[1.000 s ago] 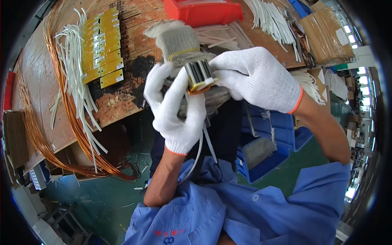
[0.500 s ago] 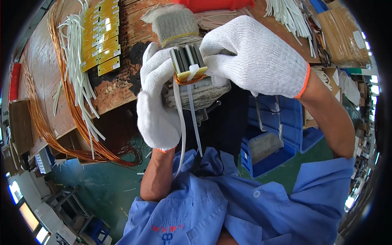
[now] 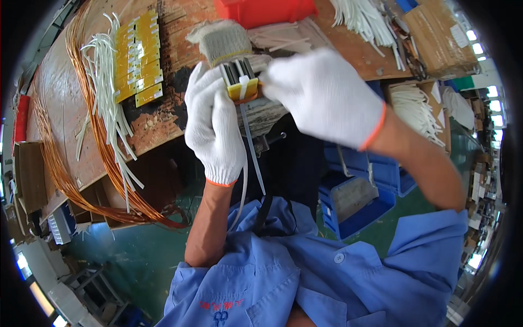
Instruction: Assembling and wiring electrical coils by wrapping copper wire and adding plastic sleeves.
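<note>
Both my hands wear white knit gloves with orange cuffs. My left hand (image 3: 217, 128) is closed around the left side of a small coil assembly (image 3: 242, 91), which has dark bars, a yellow board and orange-brown windings. A white cable tie (image 3: 252, 152) crosses its front and its long tail hangs down. A pale sleeve (image 3: 244, 185) also trails below it. At the assembly's right side, my right hand (image 3: 329, 98) is blurred, its fingers curled together; whatever they pinch is hidden. Behind the assembly stands a cloth-wrapped block (image 3: 224, 41) on the bench edge.
Yellow boards (image 3: 139, 60) lie in rows on the worn wooden bench (image 3: 163, 122), beside white sleeves (image 3: 103, 82) and copper wire bundles (image 3: 101, 136). A red bin (image 3: 267, 12) stands at the back. Blue bins (image 3: 357, 210) sit below right, near a cardboard box (image 3: 444, 38).
My right hand has shifted slightly left and down and is now blurred. The assembly has moved a little left, with its yellow board turned more toward me. My left fingers have wrapped further over its side.
</note>
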Motion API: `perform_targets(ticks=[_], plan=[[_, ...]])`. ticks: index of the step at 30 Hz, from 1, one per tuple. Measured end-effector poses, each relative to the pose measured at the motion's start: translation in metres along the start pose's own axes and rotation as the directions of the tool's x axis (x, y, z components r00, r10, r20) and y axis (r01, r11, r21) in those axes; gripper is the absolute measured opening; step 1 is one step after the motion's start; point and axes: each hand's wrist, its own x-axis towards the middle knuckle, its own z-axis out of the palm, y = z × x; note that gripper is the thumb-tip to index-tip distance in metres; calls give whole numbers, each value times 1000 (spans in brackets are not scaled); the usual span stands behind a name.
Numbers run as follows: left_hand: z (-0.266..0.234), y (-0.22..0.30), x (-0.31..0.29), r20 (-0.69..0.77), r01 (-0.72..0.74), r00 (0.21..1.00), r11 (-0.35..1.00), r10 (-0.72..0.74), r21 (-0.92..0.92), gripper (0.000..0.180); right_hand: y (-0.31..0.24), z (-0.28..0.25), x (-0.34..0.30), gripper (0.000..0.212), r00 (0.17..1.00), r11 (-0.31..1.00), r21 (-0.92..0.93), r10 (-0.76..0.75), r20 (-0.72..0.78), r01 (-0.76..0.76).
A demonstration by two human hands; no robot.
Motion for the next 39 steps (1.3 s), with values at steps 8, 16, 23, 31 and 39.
perform_targets(ticks=[8, 16, 23, 31, 39], plan=[[-5, -4, -3, 57, -242, 970, 945, 235, 218, 90, -118, -23, -2, 30, 923, 793, -514, -153, 352, 327], [3, 6, -9, -50, 104, 994, 990, -100, 92, 57, 32, 5, 144, 20, 622, 647, 3, -734, 274, 763], [-3, 10, 4, 102, -161, 984, 971, 145, 177, 78, -48, -37, -24, 20, 930, 979, -173, -39, 366, 109], [19, 16, -13, -21, 107, 994, 994, -108, -11, 57, -63, -37, 82, 22, 881, 871, -290, -271, 388, 396], [-5, 0, 0, 61, -98, 994, 984, 90, 147, 70, 1, -37, 0, 24, 896, 921, -97, -337, 291, 378]])
